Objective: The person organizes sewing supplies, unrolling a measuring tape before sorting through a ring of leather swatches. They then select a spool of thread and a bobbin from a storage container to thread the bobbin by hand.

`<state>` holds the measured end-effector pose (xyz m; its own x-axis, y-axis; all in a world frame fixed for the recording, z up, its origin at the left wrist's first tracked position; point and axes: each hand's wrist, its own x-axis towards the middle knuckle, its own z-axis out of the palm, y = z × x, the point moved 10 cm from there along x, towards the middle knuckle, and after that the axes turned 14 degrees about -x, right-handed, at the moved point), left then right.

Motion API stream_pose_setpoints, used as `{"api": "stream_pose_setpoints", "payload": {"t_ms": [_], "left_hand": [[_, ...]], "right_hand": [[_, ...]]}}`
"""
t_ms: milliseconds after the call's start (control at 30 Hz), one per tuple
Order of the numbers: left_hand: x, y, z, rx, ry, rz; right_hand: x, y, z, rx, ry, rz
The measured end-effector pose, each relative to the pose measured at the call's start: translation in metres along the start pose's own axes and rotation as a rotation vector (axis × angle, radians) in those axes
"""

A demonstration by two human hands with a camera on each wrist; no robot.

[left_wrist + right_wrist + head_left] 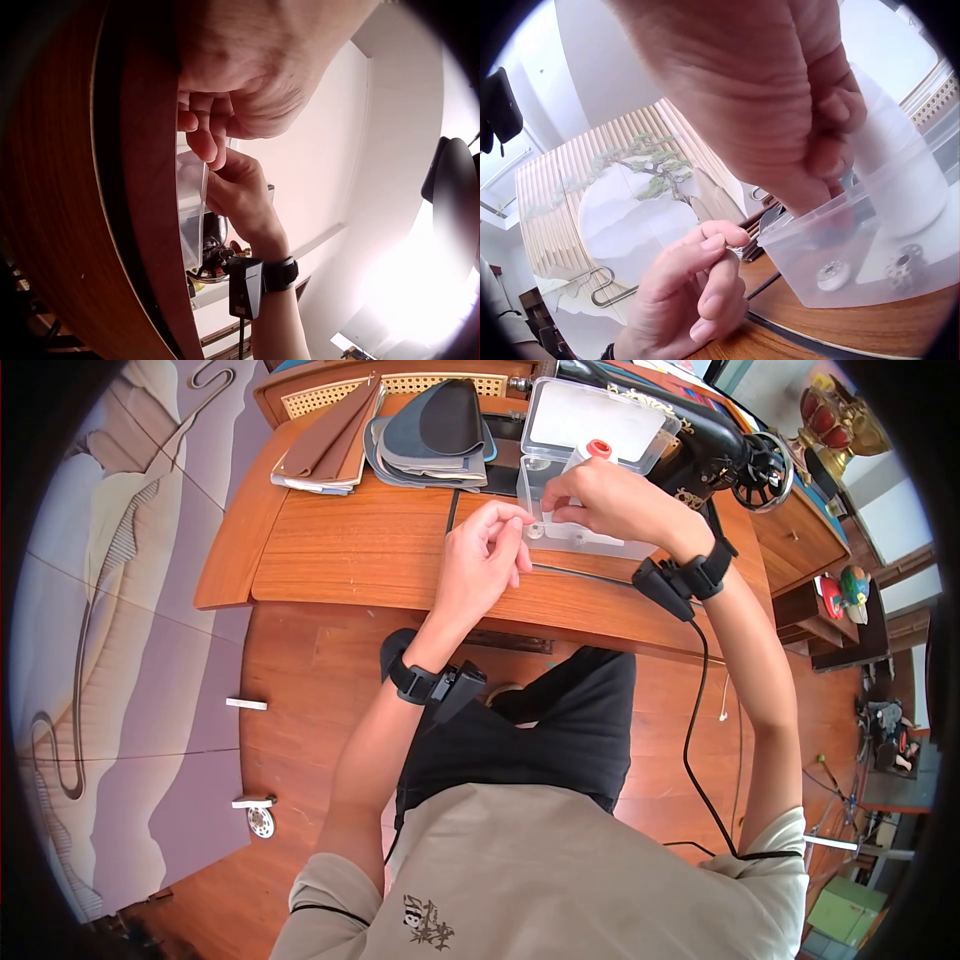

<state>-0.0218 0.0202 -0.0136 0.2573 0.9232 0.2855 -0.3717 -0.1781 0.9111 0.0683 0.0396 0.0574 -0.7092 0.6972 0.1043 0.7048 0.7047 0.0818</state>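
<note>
My right hand [610,500] reaches down into a clear plastic box [600,545] with its fingers bent; their tips are partly hidden behind the box wall. Beside them stands a white thread spool [900,180] with a red top. A white bobbin [832,275] and a metal bobbin [906,266] lie at the bottom of the box. Just outside its near left corner is my left hand [478,565], fingers bent and the thumb tip close to the index fingertip. I cannot tell whether the left fingertips pinch something thin.
The box's lid [595,422] stands raised at the back. Behind it is a black sewing machine [700,450]. Brown fabric swatches [330,435] and grey-blue ones [425,440] lie at the left on the wooden table [340,550]. A dark cable runs along the tabletop.
</note>
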Motion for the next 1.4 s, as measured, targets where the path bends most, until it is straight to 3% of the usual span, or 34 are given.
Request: {"api": "stream_pose_setpoints", "payload": {"t_ms": [67,267,800,967,1167,1400], "left_hand": [[0.0,0.0,0.0,0.006,0.0,0.0],[0.0,0.001,-0.001,0.001,0.003,0.004],[0.004,-0.007,-0.007,-0.03,0.037,0.004],[0.005,-0.009,-0.007,-0.027,0.042,0.018],[0.006,-0.009,-0.007,-0.008,0.038,0.029],[0.006,-0.01,-0.006,-0.004,0.028,0.02]], "right_hand": [[0.007,-0.005,0.01,0.023,-0.152,0.028],[0.027,0.003,0.037,-0.01,-0.322,0.056],[0.022,0.004,0.042,0.128,-0.24,0.088],[0.02,0.005,0.042,0.125,-0.325,0.156],[0.015,0.019,0.051,0.274,-0.239,0.302],[0.013,0.015,0.048,0.301,-0.256,0.287]]}}
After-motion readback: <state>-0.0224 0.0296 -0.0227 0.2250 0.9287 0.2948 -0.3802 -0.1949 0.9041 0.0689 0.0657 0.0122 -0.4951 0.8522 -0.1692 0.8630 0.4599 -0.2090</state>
